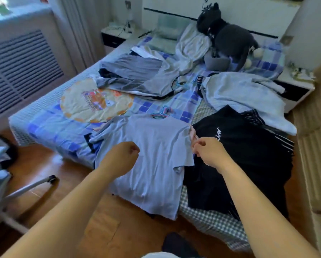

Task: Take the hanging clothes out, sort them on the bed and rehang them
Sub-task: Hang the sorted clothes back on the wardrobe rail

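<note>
A light blue T-shirt [152,161] lies flat at the foot of the bed [50,125], a blue hanger [162,112] at its collar. My right hand [208,149] pinches the shirt's right sleeve edge. My left hand [127,155] hovers over the shirt's left side with fingers curled, holding nothing. A pile of black clothes [239,164] lies to the right of the shirt. Further up the bed lie a grey shirt [141,75] on a hanger and a pale grey garment [245,94].
A round printed cushion [96,101] lies left of centre on the bed. Pillows and a dark plush toy [224,36] sit at the headboard. A radiator cover [22,67] stands at the left, a chair leg [31,187] on the wooden floor, and a nightstand [293,90] at the right.
</note>
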Motion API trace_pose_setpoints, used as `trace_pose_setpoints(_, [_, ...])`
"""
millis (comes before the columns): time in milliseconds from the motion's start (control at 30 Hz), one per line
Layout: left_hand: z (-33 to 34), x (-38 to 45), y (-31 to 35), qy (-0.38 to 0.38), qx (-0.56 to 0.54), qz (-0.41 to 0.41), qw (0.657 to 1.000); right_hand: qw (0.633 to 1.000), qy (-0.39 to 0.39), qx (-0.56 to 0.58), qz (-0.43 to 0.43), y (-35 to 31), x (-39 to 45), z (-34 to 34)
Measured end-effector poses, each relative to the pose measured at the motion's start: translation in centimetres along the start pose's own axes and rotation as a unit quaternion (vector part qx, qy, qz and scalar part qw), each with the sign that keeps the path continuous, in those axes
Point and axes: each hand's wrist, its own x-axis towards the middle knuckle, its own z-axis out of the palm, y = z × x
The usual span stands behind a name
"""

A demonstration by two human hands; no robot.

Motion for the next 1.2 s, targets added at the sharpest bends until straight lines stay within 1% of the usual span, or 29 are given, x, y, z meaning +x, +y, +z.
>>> trace_pose_setpoints(100, [0.2, 2.3, -4.0, -0.008, -0.024, -0.032, 0.999, 0.999, -0.021, 0.016, 0.032, -0.4, 3.9, 3.7])
trace_pose_setpoints(267, [0.0, 7.8, -9.5, -0.062, -0.035, -0.076, 0.995, 0.99, -0.073, 0.05, 0.108, -0.1, 11.7, 11.2])
trace_pose_setpoints(367, [-1.5, 12.0, -12.4, -0.065, -0.029, -0.111, 0.991, 0.985, -0.115, 0.01, 0.13, -1.1, 16.7, 14.6])
trace_pose_setpoints(433, [-2.2, 14.6, -14.3, -0.076, -0.032, -0.13, 0.988, 0.983, -0.128, -0.01, 0.134, -2.8, 19.8, 15.5])
trace_pose_setpoints(567, [-1.8, 19.3, -16.7, -0.095, -0.059, -0.161, 0.981, 0.989, -0.099, -0.015, 0.104, -7.6, 25.9, 15.6])
trace_pose_setpoints(633, [-0.5, 22.0, -17.1, -0.121, -0.074, -0.163, 0.976, 0.991, -0.082, -0.004, 0.103, -8.9, 28.4, 15.8])
trace_pose_setpoints(700, [1.6, 25.3, -17.4, -0.172, -0.07, -0.145, 0.972, 0.99, -0.073, 0.012, 0.123, -9.1, 30.4, 16.2])
trace_pose_setpoints(767, [3.4, 28.8, -18.1, -0.224, -0.046, -0.11, 0.967, 0.982, -0.049, 0.059, 0.173, -8.7, 31.6, 16.8])
trace_pose_setpoints(833, [4.6, 32.7, -18.4, -0.271, -0.009, -0.059, 0.961, 0.956, -0.008, 0.148, 0.253, -7.7, 31.6, 17.6])
trace_pose_setpoints(867, [5.0, 34.9, -18.4, -0.278, 0.008, -0.035, 0.96, 0.939, 0.018, 0.189, 0.288, -7.3, 31.4, 18.1])
trace_pose_setpoints(967, [5.1, 42.0, -18.8, -0.234, 0.051, 0.02, 0.971, 0.887, 0.077, 0.267, 0.37, -6.7, 30.2, 20.6])
trace_pose_setpoints(1067, [5.4, 49.8, -19.3, -0.194, 0.103, 0.075, 0.973, 0.837, 0.118, 0.318, 0.431, -7.3, 29.1, 23.7])
trace_pose_setpoints(1133, [6.0, 54.4, -19.6, -0.179, 0.168, 0.125, 0.961, 0.811, 0.129, 0.336, 0.461, -8.3, 28.6, 25.7])
trace_pose_setpoints(1200, [7.2, 57.7, -20.0, -0.191, 0.231, 0.177, 0.938, 0.793, 0.124, 0.351, 0.482, -9.4, 28.2, 27.5])
